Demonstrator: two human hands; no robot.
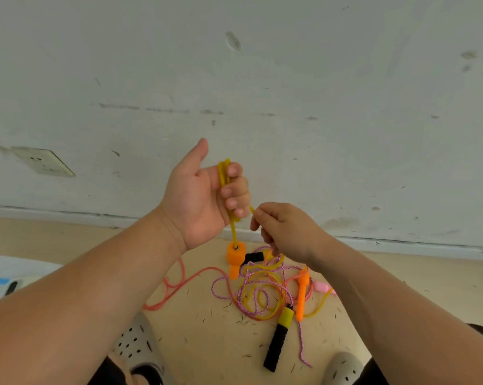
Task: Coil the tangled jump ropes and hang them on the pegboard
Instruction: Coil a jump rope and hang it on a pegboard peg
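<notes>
The yellow rope point(224, 173) is held up in front of the wall point(318, 79), several loops of it bunched in the left hand point(198, 201), whose fingers curl tight round the strands while the thumb sticks up. One orange handle point(234, 257) hangs from the rope just below that fist. The right hand point(286, 232), just beside it, pinches a single strand of the same rope between thumb and fingertips, with the other fingers curled.

Below the hands, the rest of the yellow rope lies on the floor point(207, 329) in a tangle with a pink braided rope point(223, 294) and a red rope point(176, 284). A second orange handle point(302, 295), a black and yellow handle point(279, 337), a pink handle point(322, 287) and a black handle point(253, 257) lie among them. Two grey clogs point(136, 345) stand either side of the pile, and a socket point(42, 161) sits low on the wall to the left.
</notes>
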